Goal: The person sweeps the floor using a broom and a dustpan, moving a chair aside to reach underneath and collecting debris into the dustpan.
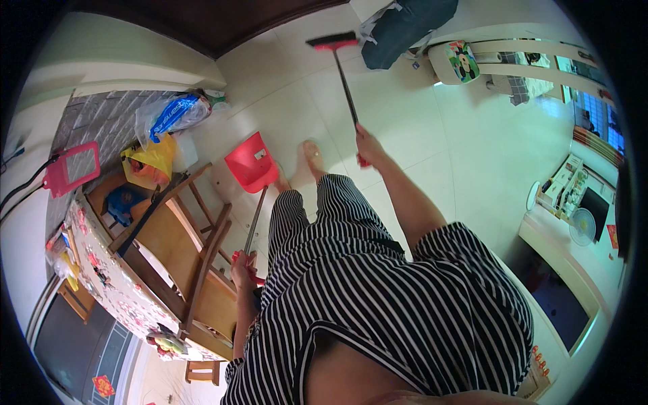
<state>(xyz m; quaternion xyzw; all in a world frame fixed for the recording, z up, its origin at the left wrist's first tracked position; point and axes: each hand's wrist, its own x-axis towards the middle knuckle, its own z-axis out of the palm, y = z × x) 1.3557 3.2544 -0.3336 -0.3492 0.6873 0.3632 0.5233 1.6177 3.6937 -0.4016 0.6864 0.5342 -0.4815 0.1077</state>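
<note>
My right hand (pixel 367 144) is closed round the lower, red-tipped end of a broom (pixel 346 88). Its dark shaft slants away from me to a red head with black bristles, over the pale tiles toward the dark doorway. At my left side, my left hand (pixel 242 268) grips the red handle of a long-handled dustpan (pixel 252 163). The red pan hangs or rests near my feet, and I cannot tell whether it touches the floor. A thin metal shaft joins pan and handle.
Wooden chairs (pixel 173 244) and a table with a flowered cloth (pixel 111 275) stand close on my left. Bags (pixel 152 162) lie along the left wall. A dark bag (pixel 408 32) sits far ahead, near a stool with a cartoon cover (pixel 462 62). A television cabinet (pixel 567 263) stands right.
</note>
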